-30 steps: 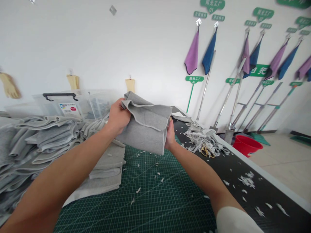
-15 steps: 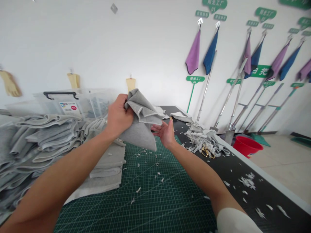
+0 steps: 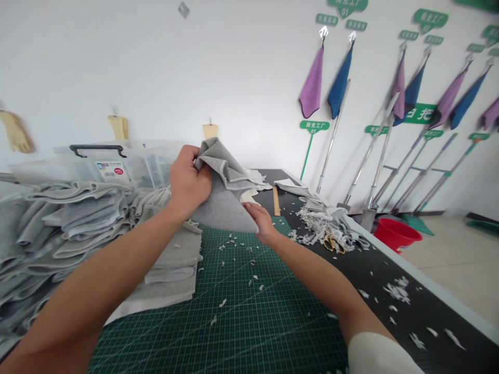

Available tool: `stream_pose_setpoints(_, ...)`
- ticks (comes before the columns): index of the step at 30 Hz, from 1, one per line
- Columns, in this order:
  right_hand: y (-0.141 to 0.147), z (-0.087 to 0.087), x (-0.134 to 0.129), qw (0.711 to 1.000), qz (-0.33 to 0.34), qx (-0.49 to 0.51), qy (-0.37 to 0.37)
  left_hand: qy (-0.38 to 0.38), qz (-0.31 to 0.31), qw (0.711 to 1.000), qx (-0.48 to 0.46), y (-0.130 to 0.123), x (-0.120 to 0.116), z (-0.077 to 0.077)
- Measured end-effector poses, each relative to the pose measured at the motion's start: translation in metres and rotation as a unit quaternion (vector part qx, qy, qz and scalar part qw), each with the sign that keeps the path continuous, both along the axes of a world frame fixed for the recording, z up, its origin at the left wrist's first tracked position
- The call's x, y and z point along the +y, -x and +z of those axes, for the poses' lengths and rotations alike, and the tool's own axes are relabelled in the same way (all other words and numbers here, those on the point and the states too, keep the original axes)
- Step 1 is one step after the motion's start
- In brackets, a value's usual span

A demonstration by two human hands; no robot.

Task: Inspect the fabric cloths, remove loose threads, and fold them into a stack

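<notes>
A folded piece of grey fleece-backed fabric [image 3: 223,200] hung in the air just above the far part of the cutting mat, its stitched edges layered at the top and its lower end narrowing to a point. The left hand [image 3: 189,176] held its upper fold, with the left fingers [image 3: 187,155] clenched around the cloth. The right hand [image 3: 259,221] was open, its right fingers [image 3: 251,209] stretched out flat and touching the lower edge of the fabric near the point, not gripping it. A white sleeve [image 3: 380,356] covered the right arm above the elbow.

Below the hands lay a green gridded cutting mat [image 3: 234,322], dotted with small white fabric scraps [image 3: 232,241]. Just left of the hands stood a low stack of folded grey fabric [image 3: 171,275], and beyond it a larger pile of grey fabric pieces [image 3: 66,223]. A clear plastic storage box [image 3: 117,169] with a black handle stood behind that pile.

On the black tabletop [image 3: 423,306] to the right lay a wooden ruler [image 3: 276,201], a heap of pale fabric offcuts [image 3: 322,221] and gold-handled scissors [image 3: 333,244]. A red bucket [image 3: 395,235] stood on the floor past the tabletop, and mops [image 3: 370,156] leaned against the wall under hanging purple and blue cloths [image 3: 339,83].
</notes>
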State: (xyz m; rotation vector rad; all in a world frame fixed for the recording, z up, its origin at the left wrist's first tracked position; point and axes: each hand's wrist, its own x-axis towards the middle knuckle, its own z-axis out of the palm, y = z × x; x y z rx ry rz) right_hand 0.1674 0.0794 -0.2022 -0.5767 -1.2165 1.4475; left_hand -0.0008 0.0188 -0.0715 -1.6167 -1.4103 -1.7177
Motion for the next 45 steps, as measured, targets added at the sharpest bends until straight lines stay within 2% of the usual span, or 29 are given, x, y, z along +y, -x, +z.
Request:
stream_pose_setpoints(2, 0.001, 0.004, -0.003, 0.999, -0.011, 0.019, -0.024, -0.007, -0.005, 1.0, -0.03, 0.002, 0.005, -0.002)
stream_pose_setpoints(5, -0.001, 0.013, -0.004, 0.991, -0.061, 0.067, -0.094, -0.003, -0.001, 1.0, -0.031, 0.004, 0.008, -0.005)
stream_pose_setpoints(7, -0.003, 0.014, -0.004, 0.991, -0.059, 0.058, -0.101, -0.002, 0.006, 1.0, -0.022, 0.004, 0.005, -0.005)
stream_pose_setpoints(9, -0.007, 0.012, -0.007, 0.998, 0.019, -0.023, -0.064, -0.015, 0.01, 0.999, -0.027, 0.003, 0.001, -0.003)
stream_pose_setpoints(11, -0.009, 0.007, -0.01, 0.983, 0.122, -0.132, -0.038, -0.027, 0.011, 0.999, -0.037, 0.002, -0.002, 0.0)
stream_pose_setpoints(13, -0.01, 0.002, -0.011, 0.966, 0.172, -0.184, -0.049, -0.015, 0.007, 0.999, -0.038, 0.001, -0.003, 0.002)
stream_pose_setpoints(14, -0.009, 0.001, -0.01, 0.969, 0.157, -0.18, -0.061, -0.002, 0.005, 0.999, -0.033, 0.001, -0.004, 0.002)
stream_pose_setpoints(15, -0.008, 0.0, -0.009, 0.979, 0.114, -0.155, -0.073, 0.013, 0.002, 1.0, -0.029, 0.001, -0.005, 0.002)
stream_pose_setpoints(18, -0.005, -0.003, -0.005, 0.993, -0.049, -0.028, -0.101, 0.038, 0.001, 0.999, -0.025, 0.002, -0.007, 0.001)
stream_pose_setpoints(19, -0.006, -0.004, -0.006, 0.99, -0.075, 0.005, -0.117, 0.039, 0.004, 0.999, -0.026, 0.002, -0.007, 0.001)
stream_pose_setpoints(20, -0.007, -0.005, -0.008, 0.988, -0.068, 0.017, -0.134, 0.038, 0.006, 0.999, -0.027, 0.001, -0.008, 0.0)
stream_pose_setpoints(22, -0.011, -0.01, -0.015, 0.985, 0.049, -0.053, -0.157, 0.028, 0.004, 0.999, -0.032, 0.001, -0.009, 0.0)
stream_pose_setpoints(24, -0.015, -0.014, -0.023, 0.954, 0.176, -0.187, -0.157, 0.007, 0.002, 0.999, -0.039, 0.0, -0.01, 0.001)
stream_pose_setpoints(25, -0.017, -0.015, -0.027, 0.938, 0.195, -0.24, -0.157, -0.005, 0.003, 0.999, -0.045, 0.0, -0.011, 0.001)
stream_pose_setpoints(26, -0.017, -0.015, -0.029, 0.932, 0.178, -0.269, -0.165, -0.014, 0.003, 0.999, -0.051, -0.001, -0.012, 0.002)
stream_pose_setpoints(27, -0.017, -0.014, -0.03, 0.937, 0.128, -0.269, -0.182, -0.019, 0.002, 0.998, -0.058, -0.001, -0.012, 0.002)
stream_pose_setpoints(29, -0.018, -0.008, -0.03, 0.95, 0.006, -0.213, -0.23, -0.024, -0.004, 0.997, -0.074, 0.0, -0.012, 0.003)
stream_pose_setpoints(31, -0.019, 0.0, -0.031, 0.943, -0.059, -0.167, -0.282, -0.029, -0.004, 0.996, -0.086, 0.001, -0.009, 0.002)
stream_pose_setpoints(33, -0.021, 0.006, -0.033, 0.928, -0.062, -0.17, -0.325, -0.037, -0.003, 0.995, -0.094, 0.002, -0.005, 0.0)
stream_pose_setpoints(35, -0.023, 0.007, -0.033, 0.914, 0.002, -0.232, -0.333, -0.037, -0.014, 0.995, -0.095, 0.004, 0.0, -0.003)
stream_pose_setpoints(37, -0.024, 0.002, -0.031, 0.892, 0.073, -0.326, -0.306, -0.042, -0.028, 0.994, -0.098, 0.007, 0.004, -0.005)
stream_pose_setpoints(38, -0.024, -0.002, -0.028, 0.877, 0.088, -0.371, -0.292, -0.05, -0.031, 0.993, -0.1, 0.009, 0.005, -0.006)
stream_pose_setpoints(41, -0.025, -0.016, -0.018, 0.855, 0.034, -0.424, -0.298, -0.094, -0.036, 0.989, -0.109, 0.017, 0.006, -0.004)
stream_pose_setpoints(45, -0.035, -0.026, 0.0, 0.853, -0.05, -0.395, -0.336, -0.117, -0.056, 0.985, -0.11, 0.034, 0.003, 0.002)
